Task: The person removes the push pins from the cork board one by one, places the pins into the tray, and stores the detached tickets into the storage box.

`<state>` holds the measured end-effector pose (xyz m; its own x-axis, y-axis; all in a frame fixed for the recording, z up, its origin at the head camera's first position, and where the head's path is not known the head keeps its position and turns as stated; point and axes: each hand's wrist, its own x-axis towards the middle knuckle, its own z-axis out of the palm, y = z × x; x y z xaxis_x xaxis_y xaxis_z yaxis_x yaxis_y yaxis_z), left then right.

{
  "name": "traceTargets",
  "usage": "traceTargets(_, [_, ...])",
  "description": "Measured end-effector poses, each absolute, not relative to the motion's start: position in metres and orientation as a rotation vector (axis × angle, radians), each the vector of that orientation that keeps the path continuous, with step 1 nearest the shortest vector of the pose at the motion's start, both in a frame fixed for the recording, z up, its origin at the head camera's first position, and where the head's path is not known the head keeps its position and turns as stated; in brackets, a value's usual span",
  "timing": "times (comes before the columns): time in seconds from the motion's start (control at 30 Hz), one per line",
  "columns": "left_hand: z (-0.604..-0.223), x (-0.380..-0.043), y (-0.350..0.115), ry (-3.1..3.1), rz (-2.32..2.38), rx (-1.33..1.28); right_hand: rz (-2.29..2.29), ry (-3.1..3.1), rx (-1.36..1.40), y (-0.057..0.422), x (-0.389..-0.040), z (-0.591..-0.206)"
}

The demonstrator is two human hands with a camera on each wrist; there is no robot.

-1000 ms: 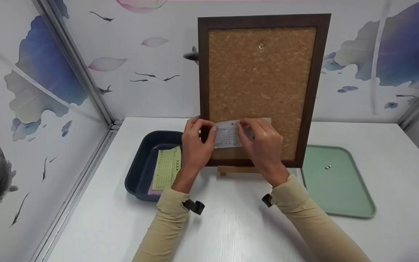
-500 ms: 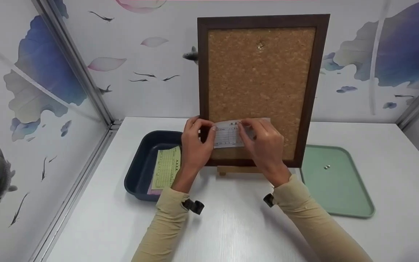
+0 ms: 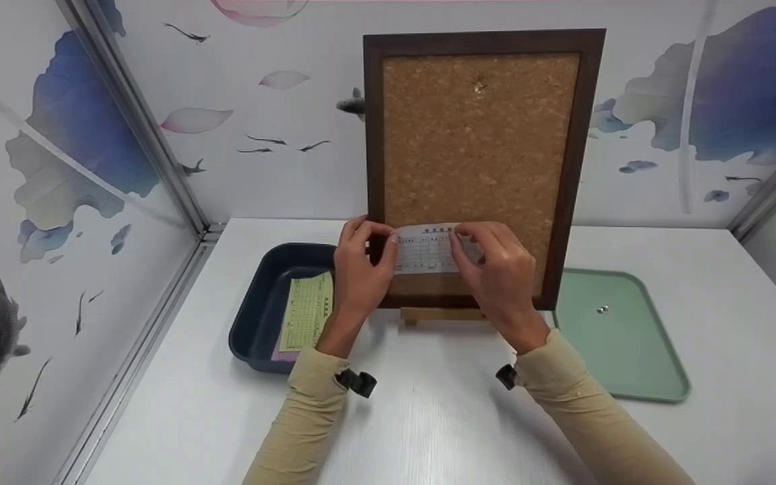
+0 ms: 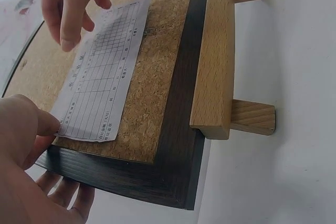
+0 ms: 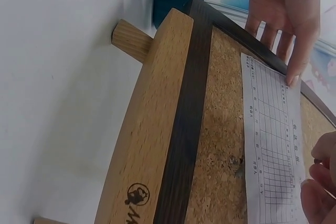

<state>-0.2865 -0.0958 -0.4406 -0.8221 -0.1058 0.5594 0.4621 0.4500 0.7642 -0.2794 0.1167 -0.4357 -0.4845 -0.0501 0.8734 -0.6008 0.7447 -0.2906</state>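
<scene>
A framed corkboard (image 3: 475,148) stands upright on a wooden stand (image 4: 215,77). Against its lower part lies a white printed form (image 3: 422,249). At the form's left end, my left hand (image 3: 364,263) grips the frame's edge: the thumb presses the paper to the cork, and the other fingers reach behind, as the left wrist view shows. My right hand (image 3: 499,269) is at the form's right half with curled fingers near its upper edge. In the right wrist view a small dark thing (image 5: 316,161) shows between its fingertips, too small to identify.
To the left, a navy bin (image 3: 243,323) holds a yellow-green form (image 3: 306,313) over a pink one (image 3: 284,356). A green tray (image 3: 637,357) with small silvery pieces (image 3: 602,310) sits at the right. Behind the board rises a painted wall panel (image 3: 280,182).
My right hand has shifted a little to the right along the form, uncovering more of its printed part. The left hand stays at the left edge. The head view has shifted slightly.
</scene>
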Motion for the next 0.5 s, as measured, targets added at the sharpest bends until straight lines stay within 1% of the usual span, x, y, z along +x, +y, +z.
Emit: traceTargets(0.5, [-0.437,-0.284,-0.1,-2.158,-1.395,-0.264,0.799,-1.962,0.477,0.153,-0.264,-0.442])
